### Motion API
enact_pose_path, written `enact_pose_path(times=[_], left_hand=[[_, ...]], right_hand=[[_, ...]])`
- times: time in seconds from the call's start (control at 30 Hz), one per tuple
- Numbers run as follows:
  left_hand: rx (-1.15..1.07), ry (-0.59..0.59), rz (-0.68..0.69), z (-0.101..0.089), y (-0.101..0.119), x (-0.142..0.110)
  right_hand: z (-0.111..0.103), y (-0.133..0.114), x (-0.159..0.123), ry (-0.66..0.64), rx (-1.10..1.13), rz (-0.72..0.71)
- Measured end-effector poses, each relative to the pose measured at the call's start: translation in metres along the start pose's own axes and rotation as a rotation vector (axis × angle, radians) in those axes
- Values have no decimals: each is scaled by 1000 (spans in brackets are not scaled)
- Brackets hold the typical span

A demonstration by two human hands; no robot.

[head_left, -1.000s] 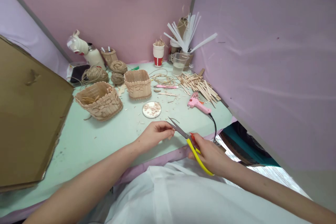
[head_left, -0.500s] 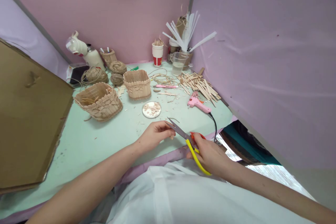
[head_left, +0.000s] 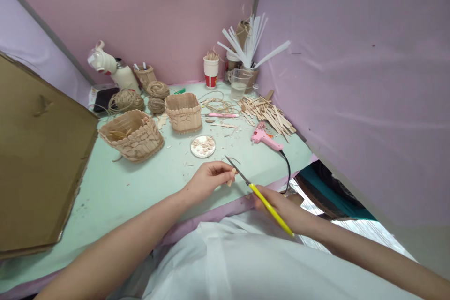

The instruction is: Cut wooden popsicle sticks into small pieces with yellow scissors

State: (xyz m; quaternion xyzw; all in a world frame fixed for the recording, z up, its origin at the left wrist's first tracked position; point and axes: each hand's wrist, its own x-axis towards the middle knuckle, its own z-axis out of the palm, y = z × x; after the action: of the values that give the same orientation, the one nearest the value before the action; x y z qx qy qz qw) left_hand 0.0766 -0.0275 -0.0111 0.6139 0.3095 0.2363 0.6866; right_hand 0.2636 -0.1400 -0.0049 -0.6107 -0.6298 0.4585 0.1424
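My left hand (head_left: 211,177) pinches a short piece of flat wooden stick (head_left: 231,177) between thumb and fingers, just above the table's front edge. In my right hand (head_left: 277,206) is a pair of scissors (head_left: 270,208) with yellow handles, gripped with the blades pointing up and left. The blades look nearly closed and lie right beside the piece of wood; whether they touch it I cannot tell. Beyond my left hand sits a small round white dish (head_left: 203,146) holding cut wood bits.
Two woven wooden baskets (head_left: 183,112) (head_left: 135,137) stand behind the dish. A pink glue gun (head_left: 266,139) with a black cord lies right, before a pile of wooden sticks (head_left: 269,115). Twine balls (head_left: 127,101), a paper cup (head_left: 211,72) and a plastic cup (head_left: 239,85) are farther back. Cardboard (head_left: 42,150) leans left.
The scissor blades have come closer together and my right hand has turned, so the yellow handle faces up. The wooden piece in my left hand shows more now.
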Motion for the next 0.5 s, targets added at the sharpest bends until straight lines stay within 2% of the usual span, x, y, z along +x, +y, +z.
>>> enact_pose_path(times=[0.07, 0.13, 0.5], left_hand=[[-33, 36, -24, -1, -1, 1], [-56, 59, -38, -2, -1, 2], [28, 17, -6, -4, 1, 0]], right_hand=[[-3, 3, -1, -23, 74, -53], [-5, 4, 0, 31, 51, -47], [-8, -7, 2, 164, -363, 127]])
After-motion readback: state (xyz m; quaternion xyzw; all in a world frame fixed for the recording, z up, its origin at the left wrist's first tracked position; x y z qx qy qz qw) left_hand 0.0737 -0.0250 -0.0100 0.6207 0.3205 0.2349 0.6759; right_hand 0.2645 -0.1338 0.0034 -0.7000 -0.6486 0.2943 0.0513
